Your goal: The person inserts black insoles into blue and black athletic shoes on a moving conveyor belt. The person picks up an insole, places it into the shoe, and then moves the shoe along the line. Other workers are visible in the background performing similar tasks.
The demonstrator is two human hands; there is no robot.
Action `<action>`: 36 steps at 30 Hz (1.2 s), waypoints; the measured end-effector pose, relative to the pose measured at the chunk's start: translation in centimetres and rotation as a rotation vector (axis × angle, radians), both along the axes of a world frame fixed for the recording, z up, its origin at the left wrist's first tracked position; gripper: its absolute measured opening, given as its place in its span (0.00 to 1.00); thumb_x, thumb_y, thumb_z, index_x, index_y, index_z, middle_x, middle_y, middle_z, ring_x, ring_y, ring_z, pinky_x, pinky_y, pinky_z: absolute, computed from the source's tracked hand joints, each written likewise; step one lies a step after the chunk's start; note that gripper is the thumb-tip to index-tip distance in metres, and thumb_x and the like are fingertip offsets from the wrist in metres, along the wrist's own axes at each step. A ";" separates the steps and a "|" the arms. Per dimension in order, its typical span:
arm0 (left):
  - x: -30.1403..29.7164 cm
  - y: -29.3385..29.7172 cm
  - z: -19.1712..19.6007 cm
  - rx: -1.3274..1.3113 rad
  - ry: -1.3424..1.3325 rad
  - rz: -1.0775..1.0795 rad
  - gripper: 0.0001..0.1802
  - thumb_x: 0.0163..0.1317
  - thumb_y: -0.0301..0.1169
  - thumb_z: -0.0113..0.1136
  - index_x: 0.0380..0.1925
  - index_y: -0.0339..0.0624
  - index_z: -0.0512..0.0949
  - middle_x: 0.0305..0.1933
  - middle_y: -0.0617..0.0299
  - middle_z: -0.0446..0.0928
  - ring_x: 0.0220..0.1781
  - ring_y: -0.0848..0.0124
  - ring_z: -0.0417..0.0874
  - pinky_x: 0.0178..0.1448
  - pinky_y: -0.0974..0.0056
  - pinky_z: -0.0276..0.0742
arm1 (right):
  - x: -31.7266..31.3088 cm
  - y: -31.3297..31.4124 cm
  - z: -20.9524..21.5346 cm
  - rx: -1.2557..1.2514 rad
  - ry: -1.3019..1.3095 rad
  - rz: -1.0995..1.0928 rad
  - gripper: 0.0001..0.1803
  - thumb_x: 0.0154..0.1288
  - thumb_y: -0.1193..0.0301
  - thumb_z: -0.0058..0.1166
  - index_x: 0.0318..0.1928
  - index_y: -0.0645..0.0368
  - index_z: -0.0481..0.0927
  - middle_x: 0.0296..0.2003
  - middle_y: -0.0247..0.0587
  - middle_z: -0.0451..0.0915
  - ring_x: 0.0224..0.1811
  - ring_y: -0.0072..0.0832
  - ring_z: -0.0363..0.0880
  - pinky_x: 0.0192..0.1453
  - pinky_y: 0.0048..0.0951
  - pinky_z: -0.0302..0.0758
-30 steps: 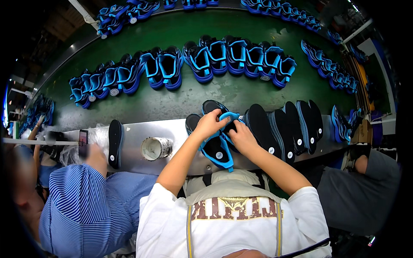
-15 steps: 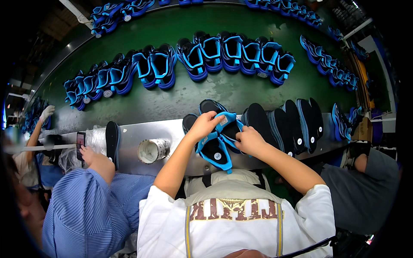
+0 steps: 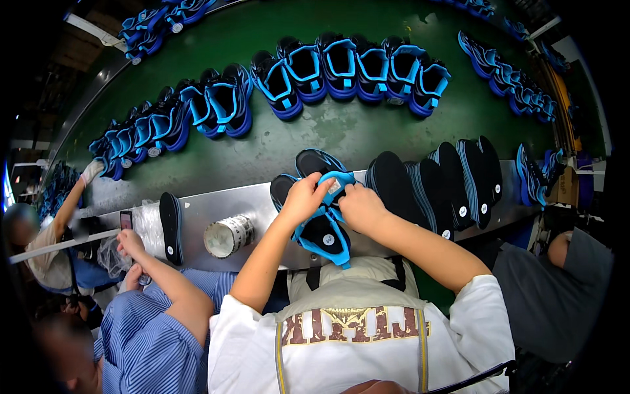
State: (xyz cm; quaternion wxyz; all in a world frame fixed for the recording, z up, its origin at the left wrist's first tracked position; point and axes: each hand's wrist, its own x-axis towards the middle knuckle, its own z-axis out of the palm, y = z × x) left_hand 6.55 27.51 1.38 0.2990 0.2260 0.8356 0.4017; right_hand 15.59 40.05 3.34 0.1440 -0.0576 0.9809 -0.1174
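Note:
A black sneaker with bright blue lining lies in front of me on the metal ledge, its heel toward me. A round white sticker shows on its insole. My left hand pinches the left side of the raised blue tongue, which carries a small white label. My right hand is closed at the tongue's right edge, beside the shoe's opening; its fingertips are partly hidden. Just beyond my hands, a second black shoe shows in part.
Stacked black insoles stand right of my hands. A white tub and one upright insole are to the left. Rows of shoes sit on the green belt. A person beside me has a hand near a phone.
My right hand has moved left, closer to my left hand at the tongue. At the far left, a co-worker's gloved hand has reached the shoe row. The whole view has shifted slightly.

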 end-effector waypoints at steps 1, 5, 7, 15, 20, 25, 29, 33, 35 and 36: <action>0.0 0.1 0.2 0.004 0.001 -0.006 0.20 0.55 0.44 0.51 0.20 0.36 0.69 0.14 0.52 0.67 0.18 0.63 0.69 0.25 0.62 0.64 | -0.2 0.2 0.5 -0.026 -0.011 0.038 0.08 0.46 0.72 0.48 0.25 0.63 0.78 0.30 0.48 0.72 0.34 0.38 0.73 0.36 0.32 0.73; 0.3 0.3 0.3 0.004 -0.021 -0.005 0.20 0.55 0.44 0.51 0.20 0.36 0.68 0.14 0.52 0.67 0.17 0.62 0.69 0.25 0.62 0.64 | 0.9 0.2 -2.0 0.059 -0.140 0.027 0.07 0.46 0.72 0.48 0.25 0.61 0.78 0.30 0.49 0.73 0.34 0.38 0.73 0.36 0.31 0.73; 0.4 0.5 0.5 0.001 -0.028 -0.010 0.20 0.55 0.44 0.51 0.20 0.36 0.68 0.14 0.52 0.67 0.17 0.61 0.69 0.25 0.62 0.64 | 1.2 0.1 -2.9 0.099 -0.124 0.031 0.07 0.46 0.73 0.48 0.25 0.62 0.77 0.30 0.48 0.72 0.35 0.37 0.72 0.36 0.29 0.73; 0.7 1.0 0.6 -0.025 -0.032 0.001 0.19 0.55 0.44 0.50 0.21 0.36 0.68 0.15 0.51 0.68 0.19 0.60 0.70 0.26 0.62 0.64 | 2.0 1.6 -5.8 0.068 0.023 0.154 0.08 0.46 0.71 0.47 0.27 0.61 0.77 0.30 0.47 0.71 0.35 0.36 0.71 0.35 0.30 0.70; 0.8 1.2 0.2 -0.024 -0.066 0.008 0.20 0.55 0.45 0.50 0.20 0.36 0.68 0.15 0.52 0.67 0.21 0.59 0.71 0.27 0.62 0.65 | 2.2 1.2 -7.2 0.249 -0.089 0.170 0.11 0.48 0.70 0.46 0.30 0.58 0.80 0.36 0.46 0.71 0.37 0.36 0.70 0.40 0.27 0.66; 1.4 2.3 0.6 0.112 0.197 0.070 0.13 0.53 0.37 0.53 0.30 0.38 0.69 0.31 0.50 0.68 0.30 0.54 0.73 0.33 0.59 0.68 | 0.9 1.6 -8.8 0.512 -0.406 0.524 0.13 0.53 0.68 0.43 0.33 0.54 0.80 0.34 0.36 0.76 0.39 0.29 0.70 0.41 0.28 0.62; 1.7 2.7 0.0 0.195 0.515 -0.072 0.18 0.49 0.29 0.55 0.41 0.38 0.65 0.43 0.50 0.63 0.40 0.50 0.71 0.38 0.59 0.69 | 0.2 2.4 -4.8 0.486 -0.380 0.673 0.14 0.55 0.65 0.44 0.39 0.55 0.78 0.38 0.34 0.77 0.44 0.29 0.70 0.51 0.29 0.55; 2.3 2.9 -0.2 -0.053 0.598 -0.251 0.18 0.44 0.29 0.58 0.35 0.36 0.65 0.39 0.49 0.65 0.36 0.53 0.72 0.35 0.58 0.71 | 0.7 4.2 -0.8 0.224 -0.430 0.695 0.16 0.55 0.65 0.40 0.38 0.59 0.78 0.37 0.40 0.77 0.42 0.30 0.72 0.60 0.33 0.47; 2.5 3.6 0.5 -0.058 0.615 -0.245 0.19 0.40 0.30 0.61 0.31 0.36 0.64 0.35 0.51 0.65 0.33 0.57 0.74 0.33 0.59 0.71 | 1.0 4.0 0.9 0.042 -0.680 0.474 0.17 0.52 0.64 0.40 0.34 0.64 0.75 0.31 0.42 0.76 0.40 0.32 0.73 0.64 0.38 0.41; 2.6 4.1 0.9 -0.130 0.640 -0.278 0.20 0.39 0.30 0.62 0.30 0.37 0.64 0.34 0.53 0.65 0.32 0.58 0.74 0.31 0.61 0.71 | 2.8 4.3 -0.9 -0.010 -0.498 0.411 0.18 0.51 0.62 0.42 0.30 0.67 0.73 0.29 0.45 0.76 0.41 0.34 0.73 0.65 0.40 0.40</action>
